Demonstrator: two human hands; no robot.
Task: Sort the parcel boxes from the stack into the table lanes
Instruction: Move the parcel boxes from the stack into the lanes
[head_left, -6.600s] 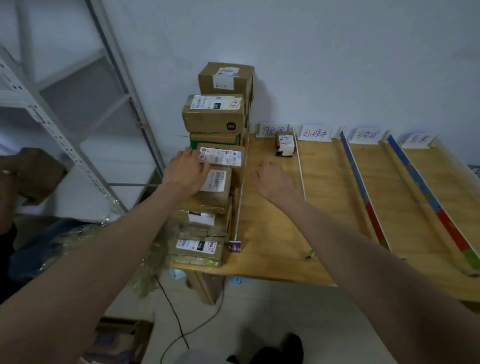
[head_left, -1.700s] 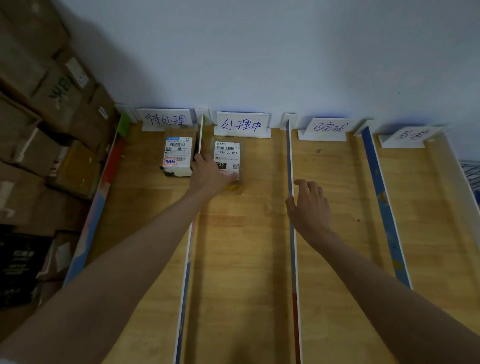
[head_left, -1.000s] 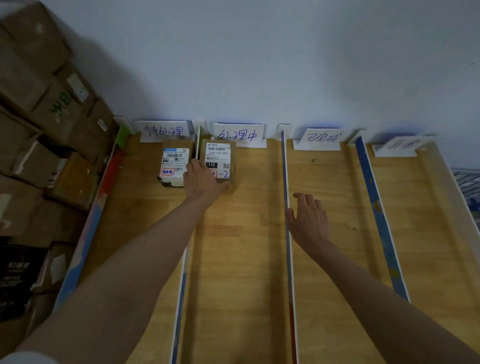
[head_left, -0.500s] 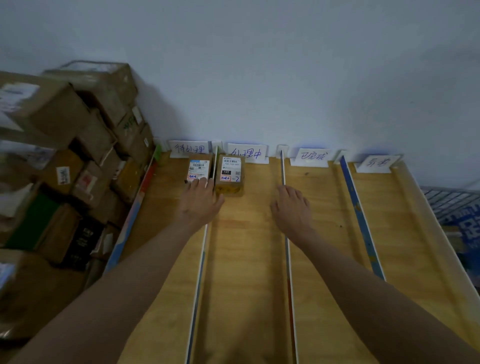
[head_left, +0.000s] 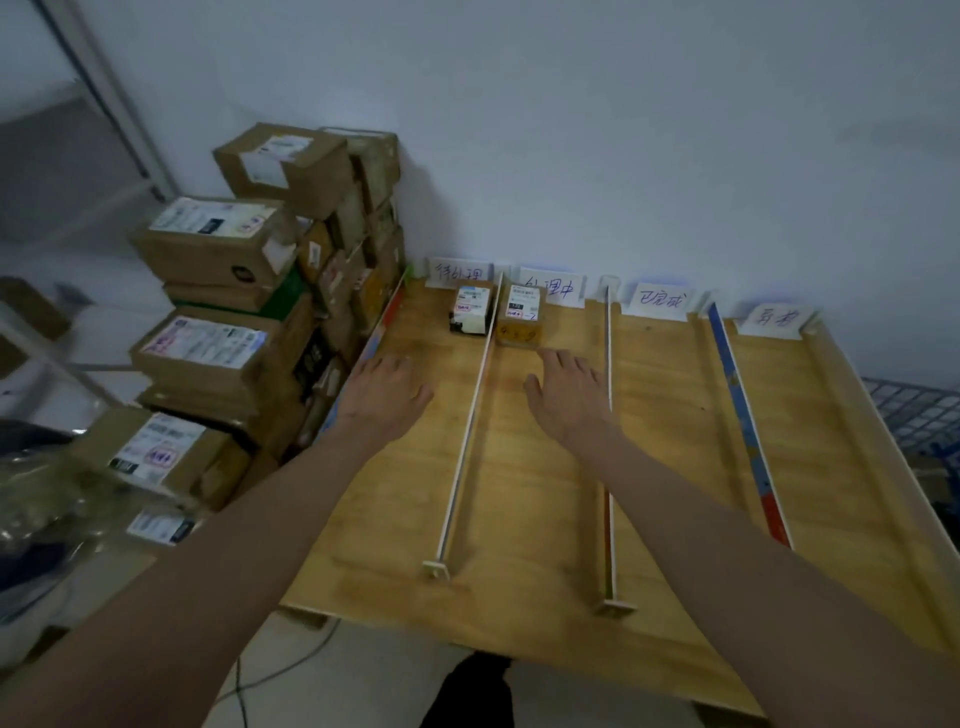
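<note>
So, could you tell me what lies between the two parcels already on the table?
In the head view, a thin white lane divider separates the left parcel from the right parcel.

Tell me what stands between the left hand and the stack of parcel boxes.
Nothing visible does. The left hand hovers open over the leftmost lane, and the stack of parcel boxes stands just beyond the table's left edge. Only the low coloured edge strip runs between them, and the hand is above it.

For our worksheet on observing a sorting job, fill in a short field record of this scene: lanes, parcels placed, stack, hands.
lanes: four, on the wooden table, each with a handwritten sign
first lane: one white-labelled box
second lane: one brown box
other lanes: no parcels
stack: left of table
left hand: open, holds nothing
right hand: open, holds nothing
</note>
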